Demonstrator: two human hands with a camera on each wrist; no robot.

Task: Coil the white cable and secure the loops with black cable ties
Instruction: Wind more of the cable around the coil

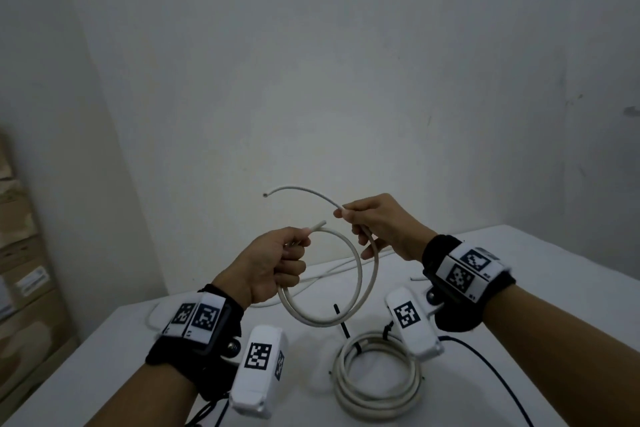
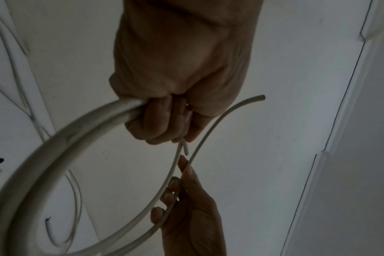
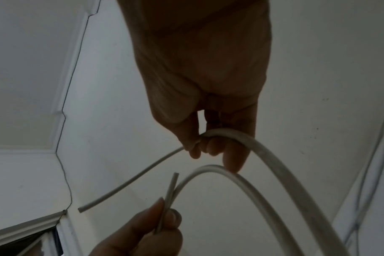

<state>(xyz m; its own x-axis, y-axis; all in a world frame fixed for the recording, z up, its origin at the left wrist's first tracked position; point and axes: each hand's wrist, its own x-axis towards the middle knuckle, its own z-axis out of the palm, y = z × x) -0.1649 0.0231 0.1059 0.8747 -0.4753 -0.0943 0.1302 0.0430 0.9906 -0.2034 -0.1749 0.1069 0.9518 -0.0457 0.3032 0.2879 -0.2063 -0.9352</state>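
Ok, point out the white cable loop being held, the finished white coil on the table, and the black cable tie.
white cable loop (image 1: 360,274), head view, right arc.
finished white coil (image 1: 375,392), head view, lower strands.
black cable tie (image 1: 343,322), head view, mid-strip.

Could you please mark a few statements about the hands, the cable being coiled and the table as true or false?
1. Both hands hold the white cable in the air. True: the left hand grips the loop and the right hand pinches the strand.
2. A finished coil lies on the table. True.
3. The loop in the hands is already bound with a black tie. False: no tie shows on it.
4. The right hand is empty. False: it holds the cable near its free end.
5. The black cable tie is on the coil lying on the table. True.
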